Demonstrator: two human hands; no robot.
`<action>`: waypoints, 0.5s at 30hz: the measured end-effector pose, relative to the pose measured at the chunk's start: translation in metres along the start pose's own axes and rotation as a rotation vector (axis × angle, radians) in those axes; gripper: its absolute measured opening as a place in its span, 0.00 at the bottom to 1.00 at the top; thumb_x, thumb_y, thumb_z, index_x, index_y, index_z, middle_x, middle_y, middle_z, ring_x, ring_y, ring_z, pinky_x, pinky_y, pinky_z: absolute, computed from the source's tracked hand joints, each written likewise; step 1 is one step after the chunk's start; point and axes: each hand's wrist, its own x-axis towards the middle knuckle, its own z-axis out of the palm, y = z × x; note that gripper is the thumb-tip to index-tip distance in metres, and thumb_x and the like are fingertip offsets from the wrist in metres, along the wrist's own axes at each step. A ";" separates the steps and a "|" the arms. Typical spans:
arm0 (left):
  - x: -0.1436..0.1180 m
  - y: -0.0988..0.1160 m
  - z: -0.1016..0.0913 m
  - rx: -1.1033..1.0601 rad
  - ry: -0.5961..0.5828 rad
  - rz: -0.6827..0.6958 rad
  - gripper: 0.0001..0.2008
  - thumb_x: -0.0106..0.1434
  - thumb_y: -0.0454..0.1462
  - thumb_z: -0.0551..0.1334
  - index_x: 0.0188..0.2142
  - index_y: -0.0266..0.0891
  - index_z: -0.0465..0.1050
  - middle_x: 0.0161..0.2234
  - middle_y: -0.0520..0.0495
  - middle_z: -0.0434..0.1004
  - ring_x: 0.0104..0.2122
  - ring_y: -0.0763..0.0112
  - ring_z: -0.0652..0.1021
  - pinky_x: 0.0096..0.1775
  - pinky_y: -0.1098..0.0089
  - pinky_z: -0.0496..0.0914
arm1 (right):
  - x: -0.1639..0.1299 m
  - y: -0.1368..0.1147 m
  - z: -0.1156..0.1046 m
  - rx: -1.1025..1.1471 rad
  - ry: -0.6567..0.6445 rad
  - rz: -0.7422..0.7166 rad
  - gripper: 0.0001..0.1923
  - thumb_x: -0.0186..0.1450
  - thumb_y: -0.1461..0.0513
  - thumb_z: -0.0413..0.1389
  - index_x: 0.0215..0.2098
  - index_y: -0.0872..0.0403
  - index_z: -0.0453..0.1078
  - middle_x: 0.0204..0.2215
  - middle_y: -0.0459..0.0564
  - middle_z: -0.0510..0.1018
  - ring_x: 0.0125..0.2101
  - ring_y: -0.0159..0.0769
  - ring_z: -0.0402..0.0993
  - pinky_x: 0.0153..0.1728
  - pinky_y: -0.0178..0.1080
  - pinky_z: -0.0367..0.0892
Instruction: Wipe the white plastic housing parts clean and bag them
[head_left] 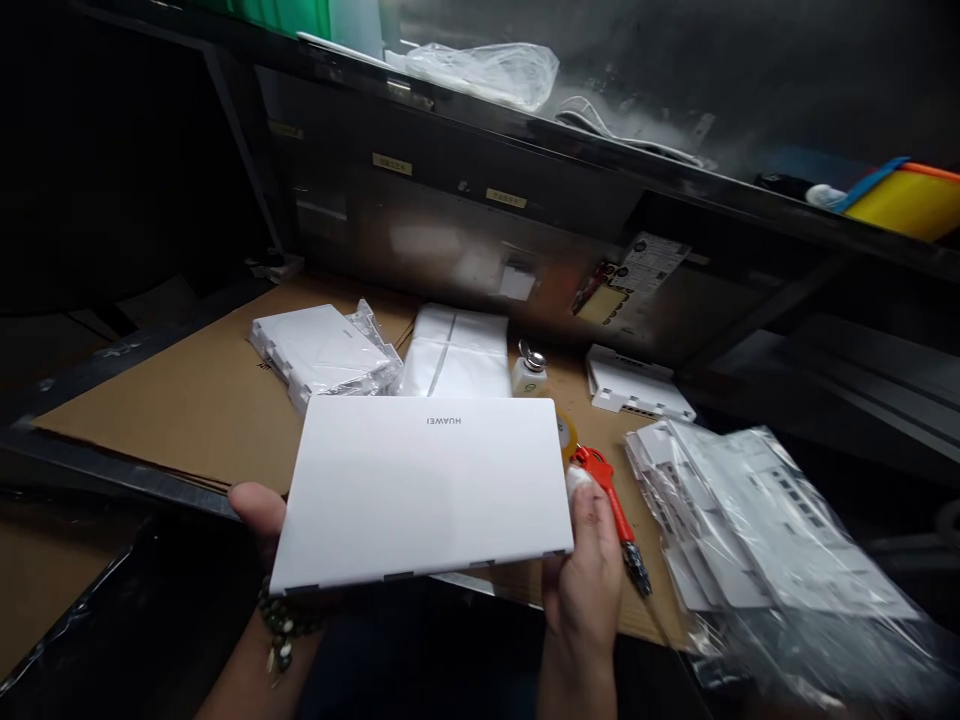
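A white rectangular plastic cover (427, 490) marked HUAWEI, its lettering upside down to me, is held up level above the bench edge. My left hand (259, 515) grips its left end, thumb outside and the other fingers hidden beneath. At the right end my right hand (589, 560) holds the cover, with a small white wad (579, 480), perhaps a wipe, at its fingertips. Just beyond that hand lies a red electric screwdriver (616, 510) with a dark tip. A yellow tape roll (566, 435) is partly covered by the cover's right edge.
Brown cardboard (187, 390) lines the bench. Bagged white covers (322, 345) lie back left, beside white sheets (461, 350) and a pump bottle (530, 370). A white housing (637, 385) and bagged white housings (780, 520) sit right. A shelf (480, 105) overhangs the back.
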 end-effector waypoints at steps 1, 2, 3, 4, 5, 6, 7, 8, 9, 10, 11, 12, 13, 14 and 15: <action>0.000 -0.002 0.001 -0.109 -0.081 -0.009 0.41 0.57 0.75 0.51 0.56 0.58 0.79 0.51 0.61 0.84 0.43 0.65 0.86 0.42 0.73 0.80 | -0.001 0.001 0.000 0.004 0.010 0.031 0.27 0.61 0.45 0.68 0.51 0.51 0.75 0.43 0.48 0.84 0.41 0.36 0.81 0.39 0.35 0.76; 0.000 -0.003 0.001 -0.203 -0.153 -0.025 0.40 0.59 0.74 0.52 0.57 0.57 0.78 0.54 0.58 0.82 0.46 0.62 0.85 0.45 0.70 0.79 | -0.002 0.001 0.001 0.013 0.017 0.050 0.27 0.61 0.45 0.68 0.52 0.51 0.76 0.45 0.48 0.84 0.42 0.36 0.81 0.40 0.35 0.76; -0.001 -0.003 0.001 -0.273 -0.206 -0.051 0.41 0.59 0.73 0.52 0.58 0.56 0.77 0.56 0.56 0.81 0.49 0.59 0.84 0.49 0.66 0.78 | -0.003 0.001 0.001 0.029 0.015 0.064 0.28 0.60 0.45 0.69 0.52 0.51 0.76 0.46 0.49 0.84 0.43 0.37 0.81 0.40 0.34 0.76; -0.002 -0.003 0.000 -0.318 -0.238 -0.080 0.41 0.58 0.73 0.53 0.59 0.56 0.76 0.57 0.54 0.81 0.51 0.57 0.84 0.51 0.63 0.78 | -0.003 0.001 0.002 0.047 0.003 0.079 0.28 0.60 0.45 0.69 0.51 0.52 0.76 0.47 0.49 0.84 0.44 0.37 0.81 0.40 0.35 0.77; -0.005 -0.002 -0.003 -0.349 -0.260 -0.107 0.42 0.58 0.73 0.53 0.60 0.56 0.76 0.57 0.53 0.81 0.51 0.55 0.83 0.52 0.61 0.77 | -0.003 0.001 0.002 0.063 -0.010 0.094 0.28 0.60 0.45 0.69 0.51 0.52 0.77 0.48 0.50 0.84 0.44 0.38 0.81 0.40 0.35 0.77; -0.007 0.001 -0.005 -0.369 -0.267 -0.129 0.42 0.58 0.73 0.54 0.60 0.56 0.75 0.57 0.52 0.81 0.52 0.54 0.83 0.52 0.60 0.77 | -0.002 0.001 0.003 0.076 -0.021 0.106 0.28 0.59 0.45 0.69 0.51 0.52 0.77 0.47 0.50 0.85 0.43 0.38 0.81 0.40 0.36 0.77; -0.008 0.004 -0.007 -0.375 -0.258 -0.156 0.41 0.58 0.73 0.54 0.60 0.56 0.75 0.57 0.52 0.81 0.52 0.53 0.83 0.53 0.59 0.77 | -0.002 0.001 0.002 0.084 -0.028 0.116 0.29 0.59 0.44 0.69 0.51 0.52 0.76 0.47 0.51 0.85 0.43 0.39 0.81 0.40 0.37 0.77; -0.009 0.008 -0.008 -0.359 -0.225 -0.188 0.39 0.59 0.72 0.55 0.60 0.56 0.76 0.57 0.51 0.80 0.53 0.52 0.82 0.53 0.58 0.77 | -0.001 0.001 0.002 0.088 -0.028 0.120 0.29 0.58 0.45 0.69 0.50 0.52 0.76 0.45 0.51 0.85 0.43 0.39 0.81 0.41 0.37 0.77; -0.008 0.012 -0.008 -0.319 -0.174 -0.223 0.37 0.61 0.70 0.57 0.60 0.55 0.76 0.57 0.50 0.80 0.53 0.50 0.82 0.54 0.56 0.77 | 0.001 0.001 0.001 0.091 -0.023 0.117 0.29 0.58 0.45 0.69 0.50 0.52 0.76 0.44 0.50 0.85 0.42 0.39 0.81 0.41 0.38 0.77; -0.006 0.017 -0.006 -0.255 -0.107 -0.251 0.35 0.62 0.67 0.59 0.60 0.54 0.76 0.57 0.49 0.81 0.55 0.48 0.81 0.56 0.54 0.76 | 0.002 0.001 0.000 0.092 -0.019 0.108 0.28 0.58 0.45 0.70 0.49 0.52 0.76 0.42 0.50 0.85 0.42 0.38 0.81 0.40 0.37 0.77; -0.002 0.021 -0.002 -0.180 -0.030 -0.275 0.32 0.64 0.62 0.62 0.61 0.53 0.75 0.57 0.48 0.81 0.56 0.46 0.80 0.58 0.51 0.74 | 0.003 0.001 -0.001 0.092 -0.024 0.094 0.27 0.59 0.45 0.69 0.48 0.52 0.76 0.40 0.49 0.85 0.40 0.37 0.80 0.39 0.37 0.76; 0.002 0.025 0.002 -0.106 0.044 -0.292 0.30 0.65 0.57 0.65 0.63 0.51 0.73 0.56 0.47 0.82 0.57 0.45 0.79 0.60 0.49 0.73 | 0.003 0.000 -0.003 0.090 -0.038 0.075 0.26 0.59 0.45 0.69 0.47 0.51 0.75 0.38 0.47 0.84 0.38 0.36 0.79 0.38 0.36 0.75; 0.007 0.028 0.007 -0.038 0.108 -0.300 0.30 0.65 0.52 0.67 0.65 0.50 0.71 0.55 0.46 0.82 0.59 0.43 0.77 0.61 0.47 0.71 | 0.004 0.000 -0.004 0.088 -0.059 0.056 0.24 0.61 0.45 0.68 0.46 0.51 0.75 0.36 0.46 0.83 0.36 0.34 0.78 0.36 0.35 0.74; 0.012 0.030 0.012 0.017 0.160 -0.301 0.32 0.65 0.48 0.68 0.66 0.49 0.69 0.55 0.45 0.83 0.60 0.43 0.76 0.63 0.45 0.68 | 0.004 0.000 -0.005 0.086 -0.083 0.037 0.23 0.62 0.45 0.67 0.46 0.51 0.75 0.35 0.45 0.82 0.34 0.33 0.77 0.35 0.34 0.73; 0.015 0.032 0.016 0.061 0.200 -0.300 0.33 0.65 0.46 0.69 0.68 0.48 0.67 0.55 0.45 0.83 0.61 0.42 0.75 0.64 0.44 0.67 | 0.004 -0.001 -0.006 0.085 -0.103 0.022 0.22 0.63 0.45 0.67 0.45 0.51 0.74 0.34 0.44 0.81 0.33 0.32 0.76 0.34 0.33 0.73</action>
